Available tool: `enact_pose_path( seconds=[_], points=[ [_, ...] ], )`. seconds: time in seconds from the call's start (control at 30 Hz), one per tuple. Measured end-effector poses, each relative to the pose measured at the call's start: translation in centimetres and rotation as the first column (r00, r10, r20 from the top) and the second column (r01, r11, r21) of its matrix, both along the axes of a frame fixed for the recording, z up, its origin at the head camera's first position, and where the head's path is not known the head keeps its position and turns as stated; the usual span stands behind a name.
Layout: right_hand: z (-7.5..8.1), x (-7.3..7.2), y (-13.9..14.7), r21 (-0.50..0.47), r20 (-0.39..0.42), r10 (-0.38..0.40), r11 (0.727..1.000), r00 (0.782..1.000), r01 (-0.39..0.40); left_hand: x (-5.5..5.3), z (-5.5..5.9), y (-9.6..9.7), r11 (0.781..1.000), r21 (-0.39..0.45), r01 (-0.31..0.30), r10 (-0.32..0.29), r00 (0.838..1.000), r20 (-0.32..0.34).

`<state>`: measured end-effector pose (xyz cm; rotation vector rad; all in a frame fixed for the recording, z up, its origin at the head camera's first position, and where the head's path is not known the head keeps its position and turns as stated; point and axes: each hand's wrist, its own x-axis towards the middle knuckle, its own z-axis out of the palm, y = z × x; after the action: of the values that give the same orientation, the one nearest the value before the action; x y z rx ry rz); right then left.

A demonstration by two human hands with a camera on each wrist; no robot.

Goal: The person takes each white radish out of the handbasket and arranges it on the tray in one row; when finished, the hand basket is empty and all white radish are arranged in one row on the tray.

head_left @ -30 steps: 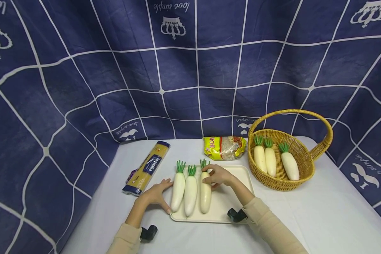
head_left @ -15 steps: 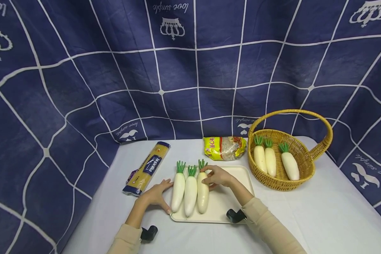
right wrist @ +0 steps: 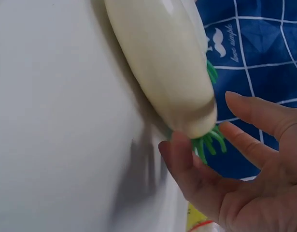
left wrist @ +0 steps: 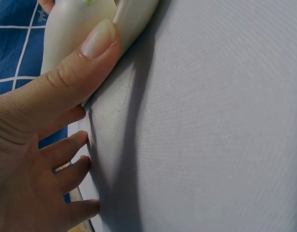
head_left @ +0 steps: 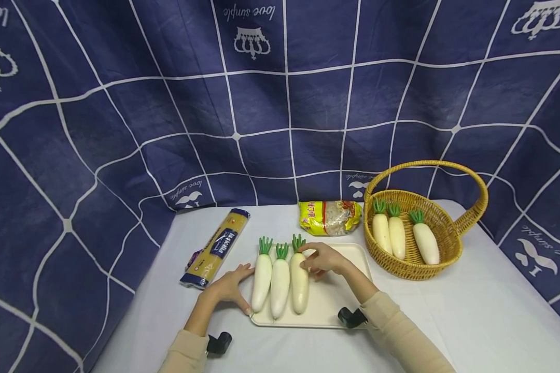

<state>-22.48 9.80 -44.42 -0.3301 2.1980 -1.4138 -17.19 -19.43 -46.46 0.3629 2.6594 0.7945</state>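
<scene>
"On the cream tray [head_left: 336, 298], at the right end of a row of three, just beside the middle radish [head_left: 280, 287]: correct for the third radish [head_left: 300, 284]?"

"Correct. Lies lengthwise, green leaves at the far end, with the left radish [head_left: 262, 282] on the middle one's other side."

"Gripped at all?"

"Not by the look of it. Fingers parted on the right hand [head_left: 325, 259], close to the leafy end; contact likely, but impossible to tell for sure. Fingers spread on the left hand [head_left: 228, 286] too, thumb by the left radish's near end."

"And the step in hand?"

"Probably straightening the row. Next calls, at a guess, for a gentle nudge or a clean withdrawal, without rolling any neighbour."

"Around the tray?"

"A white tabletop [head_left: 280, 352]. To the left, a slanted pasta packet [head_left: 217, 249]; past the far rim, a yellow bag [head_left: 330, 217]; to the right, a wicker basket [head_left: 408, 271] with three more radishes [head_left: 397, 238] inside."

"Beyond that?"

"Just navy cloth [head_left: 261, 103], white-gridded, with crowns and upside-down lettering."
</scene>
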Motion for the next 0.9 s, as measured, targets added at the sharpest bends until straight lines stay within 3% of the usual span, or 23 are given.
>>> enact_pose_path(
  seconds=[0.3, 0.6, 0.9],
  points=[
    [2.7, 0.0, 3.2, 0.013, -0.096, 0.03, 0.999, 0.995, -0.029, 0.0, 0.2, 0.0, 1.0, 0.014, 0.004, -0.005, 1.0, 0.009],
    [6.2, -0.6, 8.6, 0.088, -0.193, 0.04, 0.996, 0.98, -0.023, 0.0, 0.1, 0.0, 1.0, 0.007, -0.002, 0.002, 1.0, 0.012],
    [9.0, -2.0, 14.2, 0.072, -0.127, -0.028, 0.997, 0.992, 0.037, 0.0, 0.1, -0.1, 1.0, 0.012, 0.006, -0.006, 1.0, 0.01]
  ],
)
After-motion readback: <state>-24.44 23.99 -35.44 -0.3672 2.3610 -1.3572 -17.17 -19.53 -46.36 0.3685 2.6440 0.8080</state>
